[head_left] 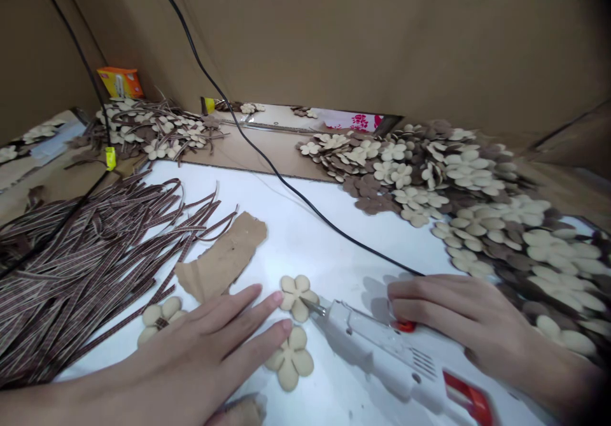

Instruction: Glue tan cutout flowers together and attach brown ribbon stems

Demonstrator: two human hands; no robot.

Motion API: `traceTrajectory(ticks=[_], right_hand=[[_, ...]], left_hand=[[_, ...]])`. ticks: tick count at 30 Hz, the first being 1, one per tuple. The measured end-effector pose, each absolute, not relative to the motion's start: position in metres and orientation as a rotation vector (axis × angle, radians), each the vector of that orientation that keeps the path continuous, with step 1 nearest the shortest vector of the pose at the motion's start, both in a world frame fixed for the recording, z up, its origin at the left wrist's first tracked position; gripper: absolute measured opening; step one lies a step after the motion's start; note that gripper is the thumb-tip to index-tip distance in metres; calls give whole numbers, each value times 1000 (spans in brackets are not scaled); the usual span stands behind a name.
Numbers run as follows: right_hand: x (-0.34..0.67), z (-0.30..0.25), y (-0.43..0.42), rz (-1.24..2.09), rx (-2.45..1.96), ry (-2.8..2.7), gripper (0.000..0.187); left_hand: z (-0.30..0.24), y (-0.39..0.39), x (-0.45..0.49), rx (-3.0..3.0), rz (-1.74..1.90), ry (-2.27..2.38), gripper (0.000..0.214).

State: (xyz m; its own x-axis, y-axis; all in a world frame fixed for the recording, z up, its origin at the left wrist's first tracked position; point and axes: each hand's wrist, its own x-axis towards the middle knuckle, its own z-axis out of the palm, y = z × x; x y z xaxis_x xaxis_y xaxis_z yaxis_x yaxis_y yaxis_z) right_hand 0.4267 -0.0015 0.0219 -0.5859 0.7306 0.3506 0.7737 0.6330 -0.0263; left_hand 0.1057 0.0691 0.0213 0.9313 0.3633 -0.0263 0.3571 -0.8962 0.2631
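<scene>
Three cream five-petal flower cutouts (pixel 294 295) lie by the hands on the white tabletop (pixel 334 241). Only the leftmost flower (pixel 153 316) shows a scrap of striped ribbon at its centre, and it sits partly under the left hand (pixel 191 343); the upper flower (pixel 294 292) and the lower flower (pixel 289 359) show none. One piece thus looks dressed, while the heaped cream and brown flower cutouts (pixel 429 171) and the mass of brown striped ribbon strips (pixel 95 273) appear largely unused.

The hands are apart. The left lies flat, its fingertips (pixel 284 327) against the lower flower's top petal. The right hand (pixel 458 324) curls round the rear of a white hot glue gun (pixel 377 349), a finger beside its red trigger (pixel 405 326). The gun's long axis runs diagonally from lower right to upper left, its metal nozzle (pixel 315 307) pointing at the upper flower. A torn cardboard scrap (pixel 222 257) lies just beyond the left hand.
</scene>
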Motion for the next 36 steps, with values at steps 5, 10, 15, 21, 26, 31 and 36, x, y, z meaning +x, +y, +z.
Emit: traceTrajectory(ticks=[5,10,15,21,26,31,36], right_hand=[[428,21,-2,-203,-1183,-2538,37],[431,18,-5,-125,-1222,-2553,31],[433,17,-6,-134,-1218,-2576,32],[432,20,-5,-148,-1242,-2604,29],[433,17,-2,-157,-1197,-2573,28],[435,16,-3,-40,-1272,-2528,31],[435,20,-3,80,-1328,-2512,26]], left_hand=[[22,68,107,2879,6,532,53],[19,68,105,2846,23,525,56],[19,68,104,2844,18,526,56],[15,70,104,2989,13,515,58],[7,78,106,3134,122,368,64],[3,82,110,3283,249,292,57],[-2,81,111,3293,342,286,49]])
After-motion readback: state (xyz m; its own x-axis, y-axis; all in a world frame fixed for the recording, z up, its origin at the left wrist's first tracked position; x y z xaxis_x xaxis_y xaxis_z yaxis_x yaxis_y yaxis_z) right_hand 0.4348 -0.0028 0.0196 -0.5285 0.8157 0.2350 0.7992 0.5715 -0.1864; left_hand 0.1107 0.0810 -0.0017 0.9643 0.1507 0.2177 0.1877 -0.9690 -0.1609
